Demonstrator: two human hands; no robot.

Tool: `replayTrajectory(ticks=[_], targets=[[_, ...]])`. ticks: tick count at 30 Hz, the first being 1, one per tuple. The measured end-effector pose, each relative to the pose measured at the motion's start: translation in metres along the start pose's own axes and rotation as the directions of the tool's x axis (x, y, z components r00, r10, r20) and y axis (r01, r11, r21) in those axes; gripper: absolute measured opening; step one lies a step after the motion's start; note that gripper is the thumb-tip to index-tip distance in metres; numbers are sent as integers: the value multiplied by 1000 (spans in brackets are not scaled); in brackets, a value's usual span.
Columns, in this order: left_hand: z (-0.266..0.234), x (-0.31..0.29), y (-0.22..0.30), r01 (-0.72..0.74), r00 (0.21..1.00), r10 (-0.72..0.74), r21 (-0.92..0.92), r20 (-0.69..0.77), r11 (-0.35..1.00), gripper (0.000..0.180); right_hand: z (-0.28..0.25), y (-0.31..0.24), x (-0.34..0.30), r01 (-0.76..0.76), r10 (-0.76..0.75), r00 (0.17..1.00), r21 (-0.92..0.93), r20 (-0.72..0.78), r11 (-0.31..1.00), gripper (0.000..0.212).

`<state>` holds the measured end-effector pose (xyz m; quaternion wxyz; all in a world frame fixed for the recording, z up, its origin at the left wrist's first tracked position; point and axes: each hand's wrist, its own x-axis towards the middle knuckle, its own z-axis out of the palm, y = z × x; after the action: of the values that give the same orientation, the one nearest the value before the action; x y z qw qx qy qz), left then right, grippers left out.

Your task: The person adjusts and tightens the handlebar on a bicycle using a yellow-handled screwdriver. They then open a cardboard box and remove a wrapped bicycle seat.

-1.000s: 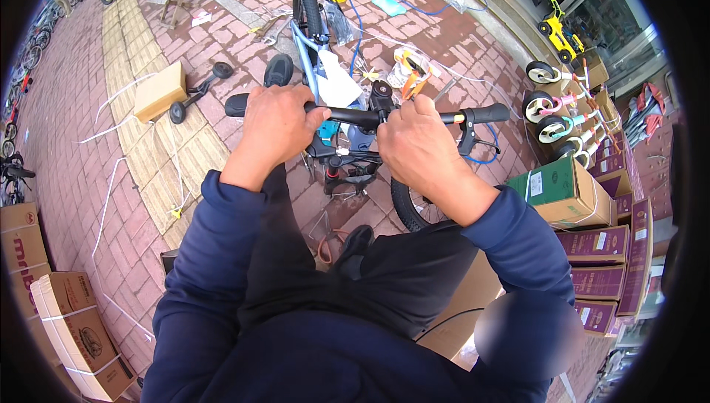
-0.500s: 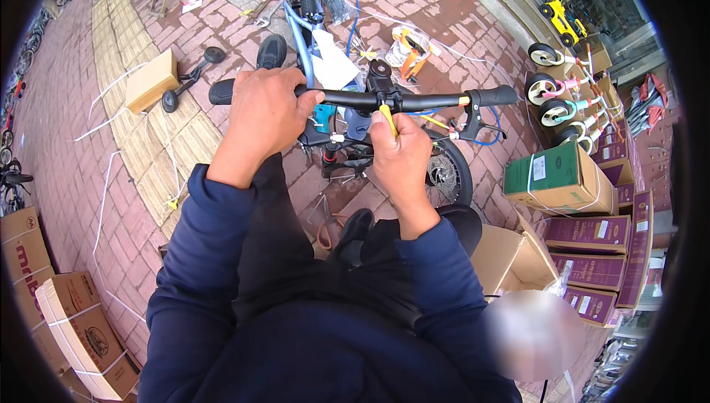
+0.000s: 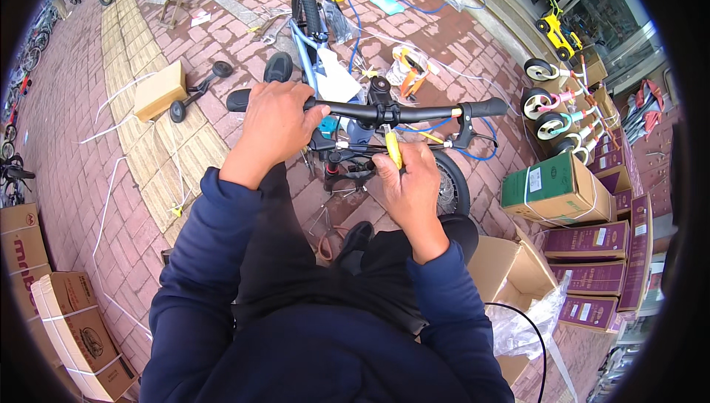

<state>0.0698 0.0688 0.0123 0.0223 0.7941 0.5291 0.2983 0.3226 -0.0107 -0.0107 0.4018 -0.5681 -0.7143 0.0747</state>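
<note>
Reddish brick paving (image 3: 244, 63) is crossed at the left by a strip of yellow tactile tiles (image 3: 140, 70). On the paving, a light-blue bicycle (image 3: 302, 49) is positioned ahead of the person's legs, with its black handlebar (image 3: 425, 114) set crosswise and its front wheel (image 3: 460, 188) located near the right knee. The handlebar's left side is gripped by the closed left hand (image 3: 275, 126). A yellow tool (image 3: 393, 150) is held between the thumb and fingers of the right hand (image 3: 411, 185), just below the stem (image 3: 379, 90); whether its tip is in contact with the handlebar cannot be told. An open carton (image 3: 499, 262) and clear plastic wrap (image 3: 526, 325) are located beside the right forearm.
</note>
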Motion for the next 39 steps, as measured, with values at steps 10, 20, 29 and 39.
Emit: replayTrajectory(ticks=[10,20,29,39], targets=[[21,9,38,-33,999,27,141,41,989,33,-14,13,-3,-22,20,999,90,26,996,30],[39,5,37,-78,990,96,177,-100,981,15,-14,19,15,32,-32,999,1,35,999,30],[32,9,32,-102,990,109,80,-88,991,14,-8,14,32,155,-148,987,-140,60,978,32],[-28,43,-29,-1,905,30,-68,424,998,52,-1,2,51,241,-221,970,-404,98,882,34]])
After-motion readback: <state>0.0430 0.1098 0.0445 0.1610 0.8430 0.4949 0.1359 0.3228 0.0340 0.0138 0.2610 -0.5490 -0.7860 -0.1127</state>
